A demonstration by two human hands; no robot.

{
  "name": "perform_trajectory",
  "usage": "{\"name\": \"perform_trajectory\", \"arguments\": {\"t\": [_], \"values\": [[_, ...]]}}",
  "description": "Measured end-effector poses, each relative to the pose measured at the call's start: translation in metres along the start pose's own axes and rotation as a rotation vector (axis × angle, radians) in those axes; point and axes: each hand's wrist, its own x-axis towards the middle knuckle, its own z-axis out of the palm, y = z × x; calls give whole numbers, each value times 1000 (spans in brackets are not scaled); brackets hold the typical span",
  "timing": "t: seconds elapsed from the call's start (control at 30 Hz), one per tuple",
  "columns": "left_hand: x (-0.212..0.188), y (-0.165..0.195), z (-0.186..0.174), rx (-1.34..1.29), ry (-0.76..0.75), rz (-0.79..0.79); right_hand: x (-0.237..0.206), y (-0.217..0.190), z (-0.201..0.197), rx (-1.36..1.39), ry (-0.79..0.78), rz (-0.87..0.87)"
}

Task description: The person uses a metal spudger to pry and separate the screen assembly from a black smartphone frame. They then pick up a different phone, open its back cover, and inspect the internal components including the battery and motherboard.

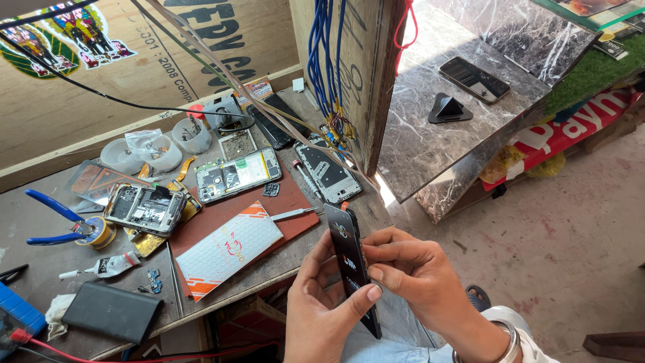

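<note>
Nearest the camera, the left hand and the right hand both pinch a thin black phone battery, fingers closed on its edges, holding it upright over the person's lap, just off the workbench edge. A metal bangle circles the right wrist. On the bench just beyond lie a white and orange patterned phone cover, a black power bank and a glue tube. Farther back sit opened phones (their insides exposed), blue-handled pliers and blue wires hanging. To the right, a smartphone rests on a marble counter.
</note>
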Motion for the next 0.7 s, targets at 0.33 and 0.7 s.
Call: {"name": "perform_trajectory", "arguments": {"t": [0.33, 0.7], "values": [[0, 2, -2, 35, 4, -25, 2, 0, -3, 6, -14, 2], [1, -1, -2, 34, 15, 3, 1, -1, 1, 18, 17, 48]]}}
